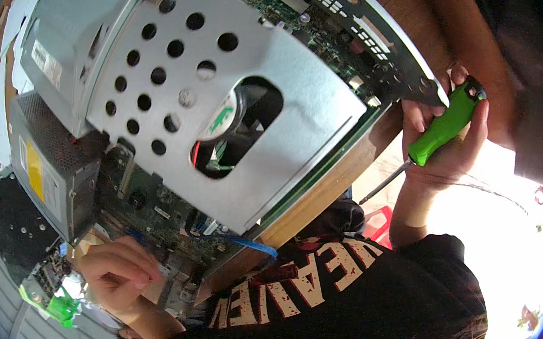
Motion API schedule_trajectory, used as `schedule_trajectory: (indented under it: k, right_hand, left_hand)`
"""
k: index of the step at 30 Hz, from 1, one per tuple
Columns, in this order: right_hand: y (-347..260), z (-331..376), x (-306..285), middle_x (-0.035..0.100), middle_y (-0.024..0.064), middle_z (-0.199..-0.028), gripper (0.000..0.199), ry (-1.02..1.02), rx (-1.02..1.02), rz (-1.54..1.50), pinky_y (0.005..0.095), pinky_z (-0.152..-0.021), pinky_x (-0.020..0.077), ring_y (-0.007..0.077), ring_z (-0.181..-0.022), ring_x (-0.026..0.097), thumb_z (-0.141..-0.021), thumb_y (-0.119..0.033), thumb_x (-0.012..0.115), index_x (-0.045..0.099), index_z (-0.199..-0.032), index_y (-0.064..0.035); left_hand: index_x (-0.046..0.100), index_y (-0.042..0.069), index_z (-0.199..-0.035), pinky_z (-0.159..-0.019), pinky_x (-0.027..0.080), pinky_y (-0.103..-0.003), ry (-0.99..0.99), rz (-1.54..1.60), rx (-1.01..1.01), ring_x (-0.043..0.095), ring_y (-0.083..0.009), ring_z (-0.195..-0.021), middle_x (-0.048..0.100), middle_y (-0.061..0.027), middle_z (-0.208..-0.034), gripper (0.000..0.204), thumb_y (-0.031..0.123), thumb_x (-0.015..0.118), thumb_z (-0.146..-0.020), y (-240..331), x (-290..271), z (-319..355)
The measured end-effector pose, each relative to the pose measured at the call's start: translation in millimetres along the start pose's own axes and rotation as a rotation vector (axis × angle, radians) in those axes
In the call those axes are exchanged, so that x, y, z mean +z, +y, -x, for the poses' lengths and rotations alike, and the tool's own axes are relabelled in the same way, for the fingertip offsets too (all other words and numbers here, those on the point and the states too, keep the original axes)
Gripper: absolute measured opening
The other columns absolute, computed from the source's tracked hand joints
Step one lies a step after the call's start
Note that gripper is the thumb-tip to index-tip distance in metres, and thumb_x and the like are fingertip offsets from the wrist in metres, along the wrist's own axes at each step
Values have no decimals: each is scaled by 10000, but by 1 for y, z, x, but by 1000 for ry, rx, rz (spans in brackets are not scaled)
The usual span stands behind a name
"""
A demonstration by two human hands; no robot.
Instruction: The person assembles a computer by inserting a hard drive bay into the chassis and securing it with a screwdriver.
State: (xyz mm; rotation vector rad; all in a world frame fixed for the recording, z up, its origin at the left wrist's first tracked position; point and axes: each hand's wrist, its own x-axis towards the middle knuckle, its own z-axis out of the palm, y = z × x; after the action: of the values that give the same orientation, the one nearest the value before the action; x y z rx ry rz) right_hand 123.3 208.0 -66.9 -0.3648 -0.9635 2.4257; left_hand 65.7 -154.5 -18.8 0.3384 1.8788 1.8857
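Two hands on the job, and the right hand is wrapped tight around a green-handled screwdriver, fingers fully curled, the thin metal shaft poking down and left past the wrist. The tip hangs in the air, off the edge of the wooden table, touching no screw that I can make out. Right beside that hand sits the perforated rear port plate of an opened desktop computer chassis, so the tool is near the machine but not engaged with it.

Over on the other side, the left hand is loosely curled, fingertips resting on the near lower corner of the chassis, by a blue cable. Whether it pinches anything I cannot tell; it looks more like a steadying touch.

Moving outward: the case is already open, green circuit board exposed. A silver drive cage with round holes covers the middle, a fan showing through its cut-out. The grey power supply box sits at the left end, seemingly in place. A small green plastic part lies just left of the left hand.

My read: opening up is done, but the cage, power supply and board all appear unremoved, so most of the inner work remains.
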Motion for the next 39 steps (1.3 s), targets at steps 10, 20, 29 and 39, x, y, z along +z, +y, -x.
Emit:
schedule_trajectory:
  k: [10,20,29,39]
  right_hand:
    - [-36,16,-5,342,39,-736,417,-270,-202,260,331,-837,354,132,-707,385,-871,-384,416,392,-1059,-13]
    - [-26,23,21,511,126,-892,595,-981,68,186,403,-714,539,201,-645,584,-703,-420,721,327,-990,-79]
    - [10,53,33,487,184,-968,444,-855,-179,342,213,-440,474,163,-590,554,-750,-211,680,303,-923,-53]
    - [6,61,25,472,153,-940,369,-644,-202,396,210,-426,432,158,-580,507,-765,-160,646,316,-897,-60]
  left_hand:
    - [602,-17,-652,-493,451,-259,-98,153,91,589,-190,-563,595,-114,-594,112,7,707,-620,-1,4,3]
    - [603,-45,-751,-575,421,-237,-185,-153,71,575,-173,-626,613,-116,-694,126,-68,653,-638,-1,12,-1]
    - [516,-4,-734,-509,364,-223,-66,143,-51,481,-130,-565,520,-88,-653,207,159,641,-758,-18,28,6]
    - [497,13,-813,-544,398,-199,4,353,113,503,-123,-631,534,-116,-738,229,133,680,-747,-33,31,13]
